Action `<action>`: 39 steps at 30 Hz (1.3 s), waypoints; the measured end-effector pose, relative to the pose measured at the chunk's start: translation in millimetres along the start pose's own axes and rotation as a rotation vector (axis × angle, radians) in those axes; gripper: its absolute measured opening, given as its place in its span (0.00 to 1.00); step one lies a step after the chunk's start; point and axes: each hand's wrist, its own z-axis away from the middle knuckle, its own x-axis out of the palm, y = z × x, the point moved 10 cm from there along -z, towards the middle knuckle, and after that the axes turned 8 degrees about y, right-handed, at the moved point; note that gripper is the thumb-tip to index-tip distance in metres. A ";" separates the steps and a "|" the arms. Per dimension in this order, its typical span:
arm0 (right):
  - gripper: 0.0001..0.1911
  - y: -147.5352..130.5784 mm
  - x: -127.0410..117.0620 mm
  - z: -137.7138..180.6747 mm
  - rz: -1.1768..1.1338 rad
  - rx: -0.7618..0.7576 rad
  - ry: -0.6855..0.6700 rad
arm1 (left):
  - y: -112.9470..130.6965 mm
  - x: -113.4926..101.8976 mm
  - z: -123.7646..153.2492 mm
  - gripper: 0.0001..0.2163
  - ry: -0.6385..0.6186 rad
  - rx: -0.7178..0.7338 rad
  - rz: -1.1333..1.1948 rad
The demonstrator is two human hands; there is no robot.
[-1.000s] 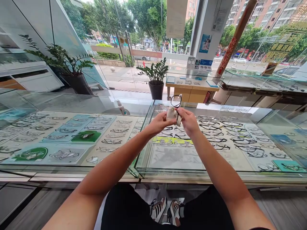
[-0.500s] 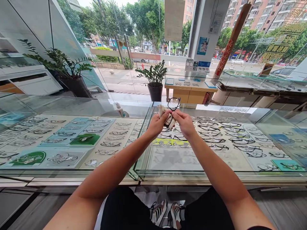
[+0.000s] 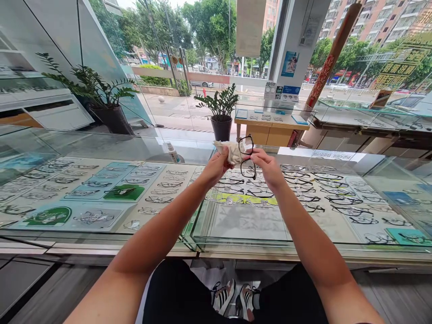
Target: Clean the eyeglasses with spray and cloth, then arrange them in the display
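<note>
Both arms reach forward over the glass counter, the left hand closed on a crumpled pale cloth, the right hand pinching the thin, dark-rimmed eyeglasses near their middle, on end, just right of the cloth. Below them I see rows of spectacle frames, partly hidden by the hands; a white bottle stands to the left, a leafy potted plant beyond.

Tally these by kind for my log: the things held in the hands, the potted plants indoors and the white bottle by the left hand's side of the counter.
Eyeglasses in the right hand: 1
Cloth in the left hand: 1
Potted plants: 2
White bottle: 1
Total: 5
</note>
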 end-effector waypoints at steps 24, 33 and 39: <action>0.20 26.1 21.7 4.8 -0.050 0.173 -0.149 | 6.3 4.4 1.1 0.29 -0.060 0.088 0.011; 0.20 35.8 20.2 4.9 -0.116 0.259 -0.119 | 1.8 4.0 0.8 0.28 -0.099 0.045 -0.005; 0.21 36.4 18.1 4.4 -0.101 0.262 -0.107 | -1.8 5.7 1.0 0.27 -0.150 0.041 -0.050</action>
